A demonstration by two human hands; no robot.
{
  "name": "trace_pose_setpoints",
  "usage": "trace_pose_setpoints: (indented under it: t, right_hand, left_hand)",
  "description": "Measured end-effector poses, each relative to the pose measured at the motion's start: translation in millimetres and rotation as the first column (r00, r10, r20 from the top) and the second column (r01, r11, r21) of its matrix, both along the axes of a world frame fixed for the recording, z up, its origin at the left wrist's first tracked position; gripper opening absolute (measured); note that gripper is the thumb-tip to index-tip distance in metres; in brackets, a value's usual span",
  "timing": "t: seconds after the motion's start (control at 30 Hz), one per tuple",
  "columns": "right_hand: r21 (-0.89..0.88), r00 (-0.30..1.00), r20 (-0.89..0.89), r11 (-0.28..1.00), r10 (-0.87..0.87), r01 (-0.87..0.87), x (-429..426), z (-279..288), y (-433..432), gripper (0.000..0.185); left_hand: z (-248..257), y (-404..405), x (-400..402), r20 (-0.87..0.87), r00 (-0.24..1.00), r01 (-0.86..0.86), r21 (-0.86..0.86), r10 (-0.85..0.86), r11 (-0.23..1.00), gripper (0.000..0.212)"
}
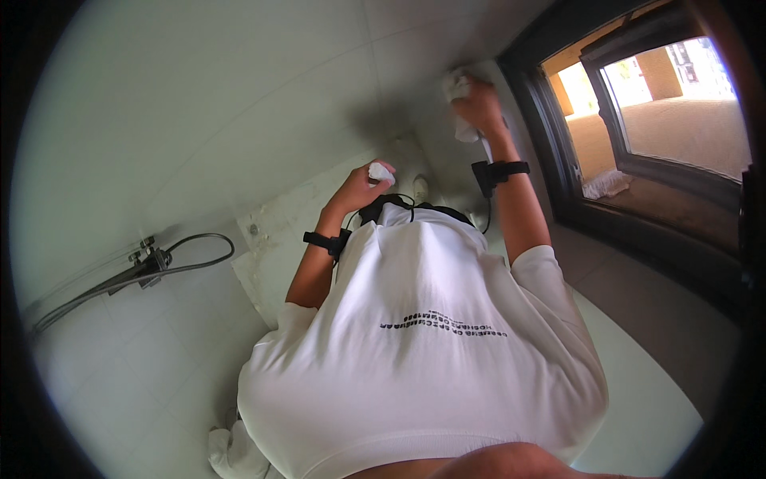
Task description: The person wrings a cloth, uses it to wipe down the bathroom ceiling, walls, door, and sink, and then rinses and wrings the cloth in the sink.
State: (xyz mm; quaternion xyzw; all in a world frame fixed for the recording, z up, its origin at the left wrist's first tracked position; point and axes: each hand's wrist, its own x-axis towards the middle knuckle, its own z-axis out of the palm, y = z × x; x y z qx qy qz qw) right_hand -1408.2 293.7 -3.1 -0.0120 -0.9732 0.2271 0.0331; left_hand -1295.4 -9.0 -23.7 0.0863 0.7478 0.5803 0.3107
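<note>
My right hand, raised beside the window frame, grips a white cloth and holds it at the pale wall. Part of the cloth hangs below my fingers. My left hand, lower and nearer my waist, is closed around a small white wad, perhaps cloth or tissue. Each wrist wears a black strap with a small device, one on the left and one on the right.
A dark-framed window stands at the right, its inner sash tilted outward. On its sill lies a crumpled whitish thing. A black metal fitting with a looped cable is at the left. Pale wall tiles fill the upper view.
</note>
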Motion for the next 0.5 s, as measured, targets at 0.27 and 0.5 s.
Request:
trace_pose_setpoints:
  t: [0.27,0.5]
  right_hand:
    - [0.093,0.983,0.096,0.985,-0.156,0.148,-21.6,2.4,27.1,0.048]
    - [0.102,0.999,0.046,0.995,0.003,-0.007,10.9,5.0,-11.2,0.055]
  left_hand:
    - [7.9,3.9,1.4,-0.084,0.996,-0.036,0.062,0.041,0.997,0.030]
    - [11.4,19.4,-17.9,-0.173,0.985,0.007,0.066,0.004,0.998,0.049]
